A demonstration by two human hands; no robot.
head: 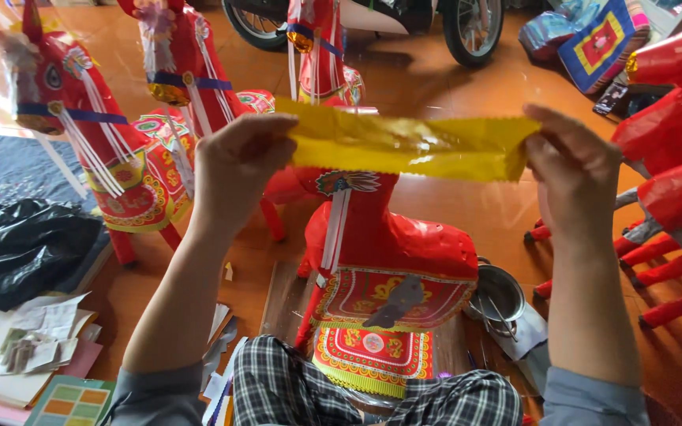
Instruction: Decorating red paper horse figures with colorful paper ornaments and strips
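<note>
Yellow paper strip (412, 144) hung stretched level between our two hands, above the red paper horse (384, 260) standing before our knees. Our left hand (238, 162) pinched its nine o'clock end, fingers curled shut over it; our right hand (574, 170) nipped the three o'clock end between thumb and fingertips. At four o'clock from the horse sat a small metal pot (499, 293). More red horses (104, 134) stood at ten o'clock.
</note>
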